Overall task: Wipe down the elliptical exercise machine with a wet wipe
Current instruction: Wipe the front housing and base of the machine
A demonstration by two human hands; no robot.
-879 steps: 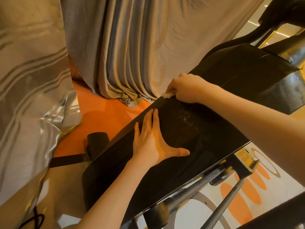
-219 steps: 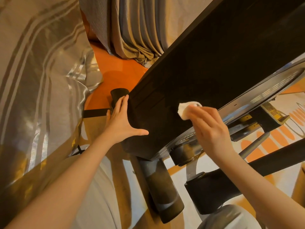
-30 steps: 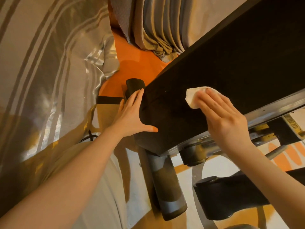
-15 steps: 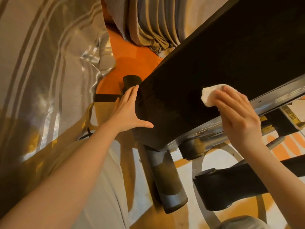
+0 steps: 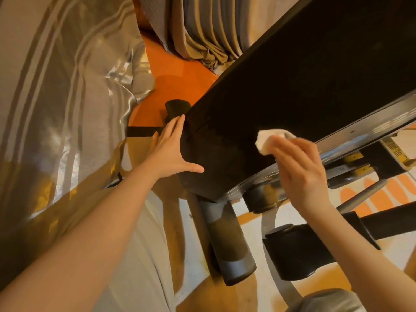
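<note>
The elliptical machine's long black cover panel point(image 5: 304, 86) slants from lower middle to upper right, with a silver rail point(image 5: 360, 131) along its lower edge. My right hand point(image 5: 301, 170) presses a crumpled white wet wipe point(image 5: 266, 140) against the panel near that rail, fingers closed over the wipe. My left hand point(image 5: 171, 152) lies flat with fingers spread on the panel's lower left end, thumb along its side.
Grey striped curtains point(image 5: 56, 97) hang close on the left and at the top. Below the panel are a black base tube point(image 5: 227, 242), a black pedal arm point(image 5: 299, 251) and a roller point(image 5: 261, 197). The floor is orange and white. My grey trouser leg shows below.
My right hand has moved the wipe down and left along the panel's lower edge over the last half second. My left hand has stayed at the panel's end.
</note>
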